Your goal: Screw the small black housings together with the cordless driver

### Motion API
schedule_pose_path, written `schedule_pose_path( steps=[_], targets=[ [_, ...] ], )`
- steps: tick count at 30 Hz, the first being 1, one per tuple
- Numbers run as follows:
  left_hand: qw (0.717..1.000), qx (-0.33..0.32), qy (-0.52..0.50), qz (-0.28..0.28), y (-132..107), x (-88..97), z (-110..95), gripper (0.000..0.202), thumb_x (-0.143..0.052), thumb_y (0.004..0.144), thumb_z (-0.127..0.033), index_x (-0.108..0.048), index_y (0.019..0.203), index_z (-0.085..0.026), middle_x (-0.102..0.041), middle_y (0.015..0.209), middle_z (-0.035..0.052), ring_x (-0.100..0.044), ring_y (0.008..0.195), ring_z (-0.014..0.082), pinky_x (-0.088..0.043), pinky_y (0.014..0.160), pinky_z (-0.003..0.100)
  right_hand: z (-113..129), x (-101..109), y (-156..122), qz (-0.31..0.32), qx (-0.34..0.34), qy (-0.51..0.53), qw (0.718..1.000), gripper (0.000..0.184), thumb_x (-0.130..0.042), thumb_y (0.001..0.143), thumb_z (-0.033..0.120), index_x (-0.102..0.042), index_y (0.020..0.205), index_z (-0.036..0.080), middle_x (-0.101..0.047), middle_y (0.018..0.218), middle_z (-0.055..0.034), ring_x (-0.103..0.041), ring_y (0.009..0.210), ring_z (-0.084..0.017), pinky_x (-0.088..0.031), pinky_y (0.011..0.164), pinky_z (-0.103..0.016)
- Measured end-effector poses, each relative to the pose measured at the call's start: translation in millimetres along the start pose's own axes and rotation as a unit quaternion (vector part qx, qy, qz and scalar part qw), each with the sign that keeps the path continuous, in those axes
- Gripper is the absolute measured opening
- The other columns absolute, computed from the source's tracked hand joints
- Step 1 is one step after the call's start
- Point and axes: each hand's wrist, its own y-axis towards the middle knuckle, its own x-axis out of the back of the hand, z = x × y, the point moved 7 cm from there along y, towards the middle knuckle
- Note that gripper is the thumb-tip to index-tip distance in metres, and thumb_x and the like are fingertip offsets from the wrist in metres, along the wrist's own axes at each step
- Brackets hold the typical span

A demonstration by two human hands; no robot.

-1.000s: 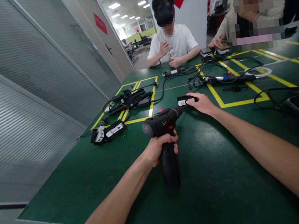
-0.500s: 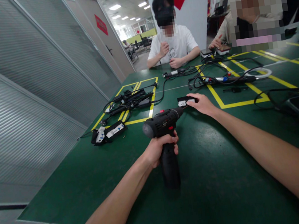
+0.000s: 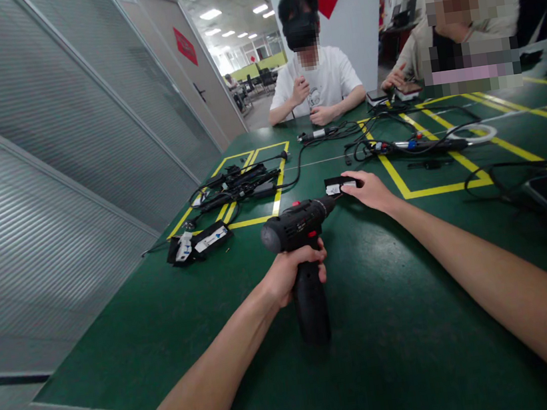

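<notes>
A black cordless drill [image 3: 311, 301] is gripped around its handle by my left hand [image 3: 292, 271], the fingers wrapped below the red trigger. Its chuck points away to the right, and the tip is close to a small black and white box-like piece [image 3: 333, 188]; whether the bit touches it I cannot tell. My right hand [image 3: 370, 190] grips the right end of that piece with thumb and fingers, low at the table. Part of the piece is hidden behind those fingers.
On the green table [image 3: 180, 338], tangled black cables [image 3: 241, 186] lie at the left, beside black and white parts [image 3: 207, 238]. More cables and a pen-like tool [image 3: 407, 146] lie at the right. Two people sit across the table, one in a white shirt [image 3: 337, 72].
Almost nothing differs. The drill and both hands stay in place; the person at the far right has shifted slightly to the left.
</notes>
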Motion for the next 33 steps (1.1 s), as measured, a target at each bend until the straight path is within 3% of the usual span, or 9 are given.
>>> schedule_pose_path(
  steps=[33],
  targets=[
    [1.0, -0.006, 0.001, -0.004, -0.8, -1.0, -1.9, 0.024, -0.061, 0.069, -0.021, -0.057, 0.092, -0.013, -0.055, 0.074, 0.001, -0.055, 0.052, 0.0107, -0.043, 0.054, 0.026, -1.4, -0.8, -0.2, -0.002, 0.003, 0.0, 1.0, 0.043, -0.061, 0.08, 0.036, -0.065, 0.121, 0.022, -0.067, 0.113, -0.0067, -0.062, 0.101, -0.024, -0.046, 0.091, -0.038]
  ],
)
